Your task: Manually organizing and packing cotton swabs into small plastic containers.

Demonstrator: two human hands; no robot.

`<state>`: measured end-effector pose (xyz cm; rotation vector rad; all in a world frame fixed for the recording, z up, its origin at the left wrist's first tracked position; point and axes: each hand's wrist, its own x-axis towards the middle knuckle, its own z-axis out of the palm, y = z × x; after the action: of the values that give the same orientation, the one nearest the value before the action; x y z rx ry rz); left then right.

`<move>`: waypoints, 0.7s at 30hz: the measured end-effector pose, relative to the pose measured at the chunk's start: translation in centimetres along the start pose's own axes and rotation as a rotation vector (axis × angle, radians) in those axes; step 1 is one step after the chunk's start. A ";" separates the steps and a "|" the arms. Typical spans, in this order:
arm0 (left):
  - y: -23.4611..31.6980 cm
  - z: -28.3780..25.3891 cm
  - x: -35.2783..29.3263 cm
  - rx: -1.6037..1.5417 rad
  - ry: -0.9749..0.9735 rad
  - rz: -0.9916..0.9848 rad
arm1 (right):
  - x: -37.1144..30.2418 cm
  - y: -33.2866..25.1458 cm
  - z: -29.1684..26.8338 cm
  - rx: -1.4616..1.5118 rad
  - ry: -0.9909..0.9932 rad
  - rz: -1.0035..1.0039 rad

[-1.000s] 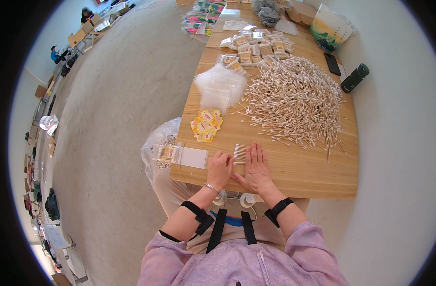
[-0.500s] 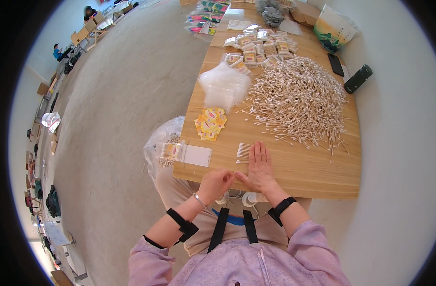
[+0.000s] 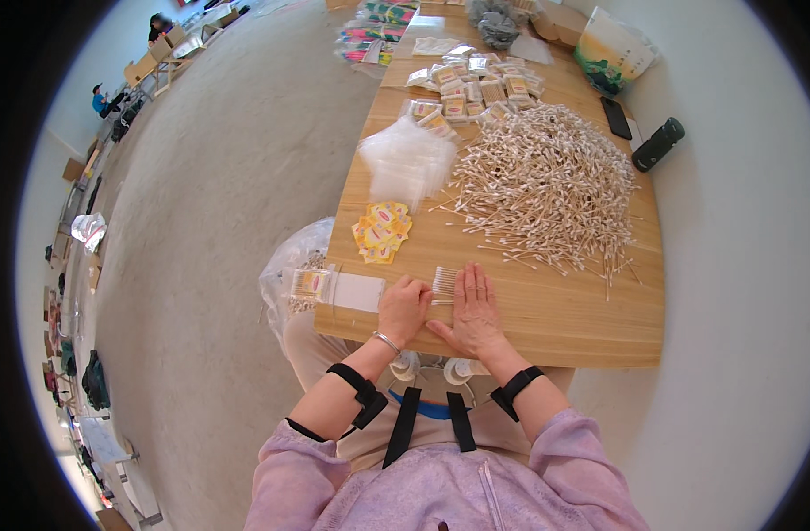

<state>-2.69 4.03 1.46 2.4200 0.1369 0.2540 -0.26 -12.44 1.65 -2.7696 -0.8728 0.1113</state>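
- Lying at the left edge of the pale wooden table (image 3: 582,332), left of centre in the frame, a clear plastic packet with a yellow label (image 3: 309,284) could fall if nudged.
- Lower centre, the bare left hand (image 3: 403,311) curls its fingers; whether it pinches anything, I cannot tell.
- Centre, a flat row of white-tipped wooden swabs (image 3: 443,285) lies between the hands; a sideways push could skew it.
- Just right, the bare right hand (image 3: 476,310) rests palm down, fingers straight; sliding could scatter the row.
- Right of centre, a heap of loose white-tipped swabs (image 3: 555,186) could shed strays if bumped.

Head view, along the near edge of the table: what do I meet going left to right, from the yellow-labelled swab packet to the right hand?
Yellow-labelled swab packet, white rectangular piece, left hand, row of swabs, right hand.
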 end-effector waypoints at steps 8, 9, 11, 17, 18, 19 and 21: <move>0.2 -0.1 -0.4 0.159 -0.002 0.028 | 0.0 0.1 0.3 0.006 0.035 -0.015; 0.2 -0.3 -0.5 0.099 -0.014 0.011 | 0.0 0.0 0.3 0.007 0.036 -0.015; -0.1 -0.7 -0.7 0.041 -0.022 -0.007 | 0.0 0.0 0.2 0.014 0.033 -0.014; 1.2 -3.8 -4.1 -0.012 -0.717 0.107 | -0.1 0.3 0.1 -0.006 0.007 -0.002; 1.6 -4.1 -4.9 0.049 -0.921 0.106 | -0.1 0.2 0.2 -0.002 0.006 -0.006; 1.5 -4.2 -5.8 0.051 -0.920 0.102 | 0.0 0.2 0.1 0.001 -0.005 0.001; 0.6 -4.7 -7.8 -0.060 -1.101 0.180 | 0.1 -0.1 0.0 0.009 -0.013 0.001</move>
<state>-11.29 5.26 4.24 2.1776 -0.5682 -0.9717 -0.23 -12.32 1.69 -2.7641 -0.8721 0.1333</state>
